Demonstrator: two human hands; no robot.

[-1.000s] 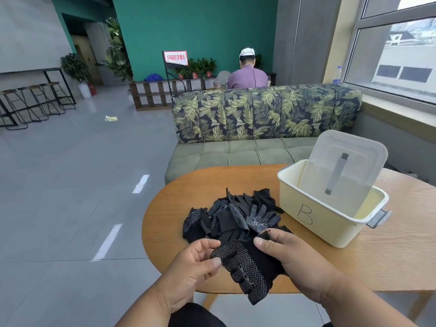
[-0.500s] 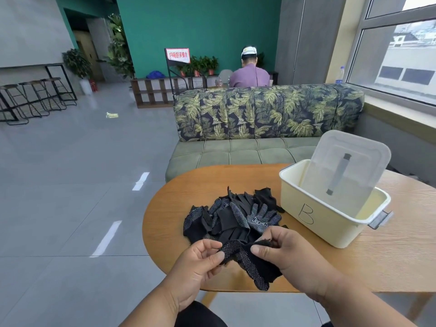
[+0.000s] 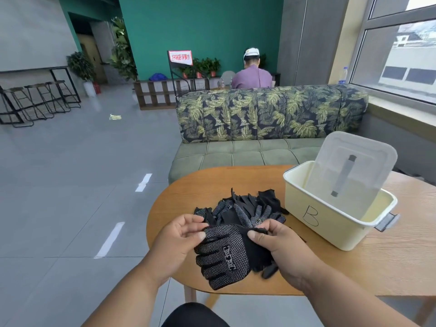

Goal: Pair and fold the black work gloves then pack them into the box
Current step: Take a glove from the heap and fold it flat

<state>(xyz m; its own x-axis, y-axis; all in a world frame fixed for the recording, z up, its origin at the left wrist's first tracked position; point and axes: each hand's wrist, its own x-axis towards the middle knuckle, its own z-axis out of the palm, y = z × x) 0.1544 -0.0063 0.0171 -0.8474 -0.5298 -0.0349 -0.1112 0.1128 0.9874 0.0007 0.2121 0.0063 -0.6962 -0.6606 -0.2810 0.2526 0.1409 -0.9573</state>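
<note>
Both hands held 1 dotted glove (image 3: 223, 253) up over the table's (image 3: 330, 267) near edge: left hand (image 3: 179, 241) pinching its cuff, right hand (image 3: 280, 246) pinching the other corner. The pile (image 3: 243, 208) lay behind, beside the open box (image 3: 335, 213).

gloves (image 3: 224, 253): black knit cloth, dotted grip texture | box (image 3: 330, 223): cream glossy plastic | table (image 3: 377, 267): matt wood grain
</note>
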